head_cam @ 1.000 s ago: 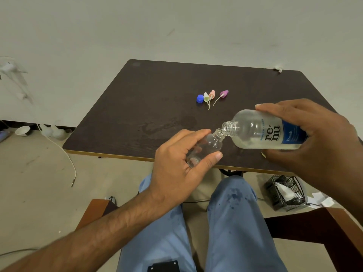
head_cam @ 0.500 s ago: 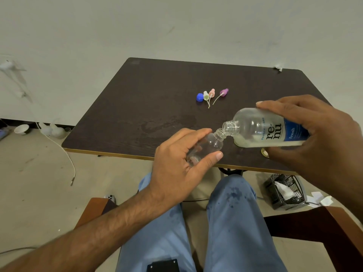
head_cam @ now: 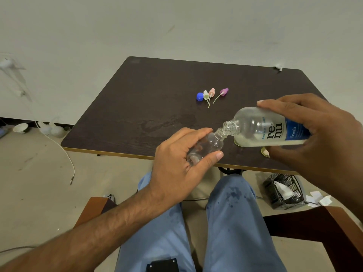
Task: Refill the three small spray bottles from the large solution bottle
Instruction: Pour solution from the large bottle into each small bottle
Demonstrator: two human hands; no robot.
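Note:
My left hand (head_cam: 176, 163) grips a small clear spray bottle (head_cam: 208, 146), tilted with its open neck pointing up and right, over the table's front edge. My right hand (head_cam: 318, 134) holds the large solution bottle (head_cam: 263, 127), clear with a blue label, tipped almost flat. Its open mouth touches the small bottle's neck. A little liquid lies along the large bottle's lower side. On the table behind lie a blue cap (head_cam: 199, 96) and three spray heads with tubes: white-green (head_cam: 205, 95), pink (head_cam: 211, 92) and purple (head_cam: 224, 91).
The dark table (head_cam: 157, 99) shows a damp smear near its front middle. A small yellowish item (head_cam: 265, 152) peeks out under the large bottle. A black basket (head_cam: 282, 191) with tissue stands on the floor at right. My blue-trousered legs and a wooden chair are below.
Both hands have kept their hold. The large bottle has stayed tipped at the small bottle's neck, with only a slight drift of the view.

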